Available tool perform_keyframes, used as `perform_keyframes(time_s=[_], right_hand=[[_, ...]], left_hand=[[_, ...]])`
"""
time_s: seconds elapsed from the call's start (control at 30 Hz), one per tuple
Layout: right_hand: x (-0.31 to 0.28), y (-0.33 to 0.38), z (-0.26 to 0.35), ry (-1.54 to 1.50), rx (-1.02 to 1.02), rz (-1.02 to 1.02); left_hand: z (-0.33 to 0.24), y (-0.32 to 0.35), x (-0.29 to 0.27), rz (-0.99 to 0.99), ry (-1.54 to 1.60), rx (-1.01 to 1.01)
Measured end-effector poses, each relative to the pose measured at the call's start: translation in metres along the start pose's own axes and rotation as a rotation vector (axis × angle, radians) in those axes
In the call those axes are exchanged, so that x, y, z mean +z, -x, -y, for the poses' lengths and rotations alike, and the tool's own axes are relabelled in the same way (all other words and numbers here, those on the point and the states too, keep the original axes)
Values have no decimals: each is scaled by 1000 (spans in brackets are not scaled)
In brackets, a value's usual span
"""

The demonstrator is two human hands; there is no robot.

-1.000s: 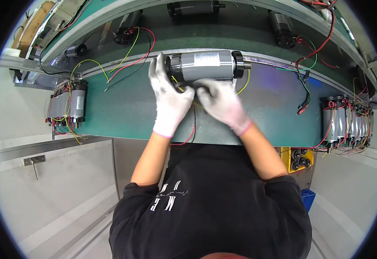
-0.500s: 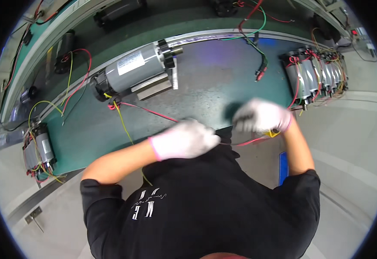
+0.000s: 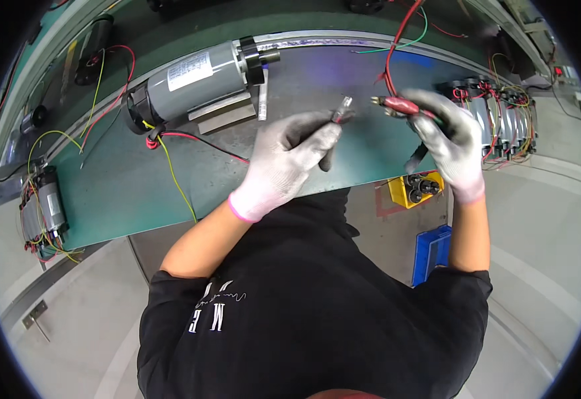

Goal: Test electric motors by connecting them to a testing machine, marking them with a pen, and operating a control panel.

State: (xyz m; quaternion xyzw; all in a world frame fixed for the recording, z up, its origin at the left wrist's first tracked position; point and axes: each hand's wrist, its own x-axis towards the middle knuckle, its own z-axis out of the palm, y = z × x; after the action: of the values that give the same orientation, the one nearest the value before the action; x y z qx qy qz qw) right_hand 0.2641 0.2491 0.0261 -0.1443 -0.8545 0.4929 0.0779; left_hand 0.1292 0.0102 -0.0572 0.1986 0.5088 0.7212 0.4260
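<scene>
My left hand (image 3: 280, 159), in a greyish-white glove, pinches the end of a motor lead, and a shiny metal terminal (image 3: 346, 104) sticks up past the fingertips. My gloved right hand (image 3: 455, 143) is closed around a red-sleeved alligator clip (image 3: 400, 105), whose metal tip points left at the terminal across a small gap. A red cable (image 3: 395, 56) runs up from the clip. Ahead on the left, a grey cylindrical motor (image 3: 227, 65) lies on metal support blocks (image 3: 225, 118). Its red and black leads (image 3: 194, 137) run toward my left hand; a yellow-green wire (image 3: 179, 176) hangs over the bench edge.
Several grey motors with bundled wires stand at the right end (image 3: 496, 120), more at the left (image 3: 48, 213). Below the green bench's edge are a yellow bin (image 3: 397, 193) of black parts and a blue bin (image 3: 429, 251). A metal rail (image 3: 324, 42) borders the bench's far side.
Both hands have risen from near my body to above the bench. The right hand has taken hold of the red clip that was hanging over the bench.
</scene>
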Motion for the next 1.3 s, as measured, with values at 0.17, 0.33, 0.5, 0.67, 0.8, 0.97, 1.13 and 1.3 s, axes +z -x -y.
perform_keyframes(time_s=[0.17, 0.33, 0.5, 0.67, 0.8, 0.97, 1.13, 1.3], right_hand=[[18, -6, 31, 183, -396, -77], [22, -5, 43, 153, -383, 1], [24, -4, 47, 151, -358, 47], [29, -7, 48, 115, -374, 96], [26, -8, 52, 149, -350, 138], [20, -16, 51, 256, -516, 208], [24, -16, 51, 251, -581, 301], [31, -10, 56, 320, -597, 227]], left_hand=[[-33, 14, -7, -12, -165, 63], [-38, 25, -10, -7, -173, 153], [-38, 35, -10, -85, -85, 136], [-43, 41, -11, -98, -51, 56], [-44, 45, -18, -45, -62, 52], [-47, 48, -22, -16, -181, 7], [-45, 40, -20, 56, -239, 64], [-42, 38, -26, 70, -263, 87]])
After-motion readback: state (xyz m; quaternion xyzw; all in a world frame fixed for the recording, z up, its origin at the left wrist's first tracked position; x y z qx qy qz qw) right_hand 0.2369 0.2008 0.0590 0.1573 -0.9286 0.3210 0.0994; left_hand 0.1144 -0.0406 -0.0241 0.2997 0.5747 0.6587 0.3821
